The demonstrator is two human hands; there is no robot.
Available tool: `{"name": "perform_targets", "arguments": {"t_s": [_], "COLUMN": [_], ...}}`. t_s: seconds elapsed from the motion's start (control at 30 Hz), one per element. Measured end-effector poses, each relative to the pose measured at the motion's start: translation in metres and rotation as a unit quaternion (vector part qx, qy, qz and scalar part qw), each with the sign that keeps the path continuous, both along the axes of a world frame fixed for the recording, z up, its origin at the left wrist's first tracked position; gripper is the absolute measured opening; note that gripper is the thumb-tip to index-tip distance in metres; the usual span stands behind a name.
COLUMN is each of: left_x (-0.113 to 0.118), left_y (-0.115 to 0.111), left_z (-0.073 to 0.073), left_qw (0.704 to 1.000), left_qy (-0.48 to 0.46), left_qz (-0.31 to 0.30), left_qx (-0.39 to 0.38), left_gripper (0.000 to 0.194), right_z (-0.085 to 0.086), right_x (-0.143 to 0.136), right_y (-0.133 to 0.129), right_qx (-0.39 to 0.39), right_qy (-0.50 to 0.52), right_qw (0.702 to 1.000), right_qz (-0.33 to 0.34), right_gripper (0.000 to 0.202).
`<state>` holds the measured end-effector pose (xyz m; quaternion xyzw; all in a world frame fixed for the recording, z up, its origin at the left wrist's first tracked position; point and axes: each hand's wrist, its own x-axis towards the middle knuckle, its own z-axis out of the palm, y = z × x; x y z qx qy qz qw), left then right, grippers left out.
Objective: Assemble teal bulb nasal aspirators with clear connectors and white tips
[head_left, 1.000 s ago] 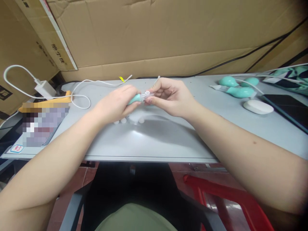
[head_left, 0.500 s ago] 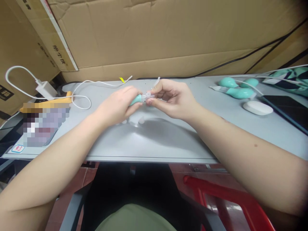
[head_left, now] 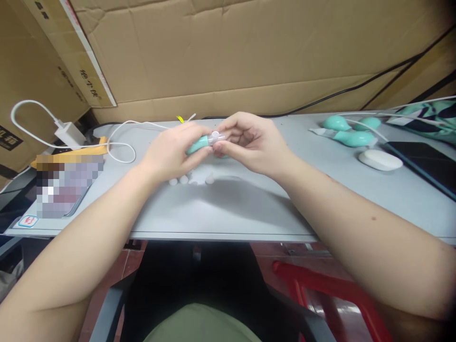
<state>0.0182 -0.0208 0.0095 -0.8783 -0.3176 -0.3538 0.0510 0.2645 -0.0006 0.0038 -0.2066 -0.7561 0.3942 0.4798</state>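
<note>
Over the middle of the table, my left hand (head_left: 171, 152) is closed around a teal squeeze bulb (head_left: 198, 144), most of which its fingers cover. A clear plastic nozzle (head_left: 215, 137) with a small round part on top sits at the bulb's right end. My right hand (head_left: 254, 142) pinches this nozzle between thumb and fingers. Whether the nozzle is fully seated in the bulb I cannot tell. Below the hands lie small whitish caps or tips, one of them a whitish piece (head_left: 209, 179). A bit of teal shows under my right fingertips.
At the right lie several teal bulbs (head_left: 354, 137), a white oval case (head_left: 380, 160) and a dark tablet-like device (head_left: 423, 159). To the left are a blurred phone (head_left: 67, 185), a yellow power strip (head_left: 89, 147) and a white charger (head_left: 69, 134) with its cable. Cardboard (head_left: 249, 57) stands behind.
Both hands have shifted slightly left with the bulb and nozzle. The thin pale piece that stuck up above my right hand no longer shows. More of the whitish pieces is visible below.
</note>
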Motion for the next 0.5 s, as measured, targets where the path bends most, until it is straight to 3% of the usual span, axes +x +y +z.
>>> {"name": "perform_targets", "arguments": {"t_s": [0.07,0.17,0.27,0.33,0.5], "left_x": [-0.006,-0.02,-0.03,-0.032,-0.023], "left_y": [0.004,0.012,0.019,0.02,0.015], "left_z": [0.003,0.006,0.006,0.006,0.005], "left_qw": [0.999,0.995,0.99,0.99,0.995], "left_qy": [-0.024,-0.07,-0.106,-0.107,-0.061], "left_qz": [0.025,0.069,0.092,0.091,0.076], "left_qx": [0.006,0.014,0.007,0.005,0.003], "left_gripper": [0.03,0.029,0.028,0.029,0.03], "right_z": [0.004,0.01,0.013,0.012,0.004], "right_x": [0.003,0.011,0.017,0.015,0.006], "right_y": [-0.001,-0.002,-0.005,-0.007,-0.008], "right_qx": [-0.003,0.035,0.097,0.121,0.132], "right_qy": [-0.013,-0.098,-0.252,-0.318,-0.358], "right_qw": [1.0,0.994,0.962,0.938,0.919], "right_qz": [-0.016,-0.026,0.029,0.072,0.103], "right_gripper": [0.043,0.033,0.017,0.019,0.024]}}
